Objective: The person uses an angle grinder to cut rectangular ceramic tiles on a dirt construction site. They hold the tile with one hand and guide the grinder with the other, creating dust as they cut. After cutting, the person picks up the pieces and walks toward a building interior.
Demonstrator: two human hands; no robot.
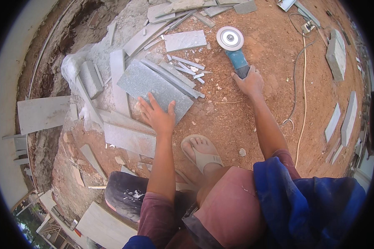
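My right hand point(251, 83) is wrapped round the dark rear of a teal angle grinder point(237, 61). Its pale round disc point(230, 38) points away from me, above the reddish dirt; whether it spins I cannot tell. My left hand point(160, 119) rests with fingers spread on the near part of a speckled grey stone tile point(141, 81). That tile lies at a slant over other pieces. Along its far right edge runs a narrow grey strip point(170, 78). Thin cut offcuts point(189, 63) are scattered just beyond, between the tile and the grinder.
More slabs point(131, 139) and a rectangular tile point(185, 40) lie around the left and far side. A grey cable point(295, 79) and a pale cord point(305, 103) cross the dirt at right. A stone block point(335, 54) stands beyond them. My sandalled foot point(200, 151) is close by.
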